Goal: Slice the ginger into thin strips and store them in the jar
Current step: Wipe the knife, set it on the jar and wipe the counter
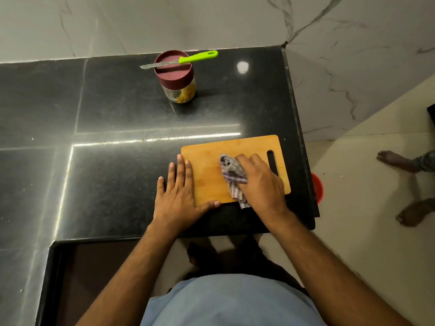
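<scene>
head view: the rectangular light-wooden cutting board [209,170] lies near the right end of the black polished stone counter [106,175], and no ginger shows on it. the right hand [259,182] presses a crumpled grey cloth with purple stripes [231,175] onto the board, fingers curled and clenched around the cloth. the left hand [180,191] lies flat with fingers released and spread, holding nothing, its thumb along the board's near edge and its fingertips at the left edge, bracing it. well apart, toward the back wall, stands the clear glass jar with a maroon round lid [175,76]; the lid is on, and yellowish ginger strips [186,94] show through the glass at the bottom. a green-handled knife with a steel blade [181,60] rests across the lid.

judging from this, slicing and storing look done: strips in the jar, lid closed, knife set aside. what seems left is only cleanup, wiping the board.
</scene>
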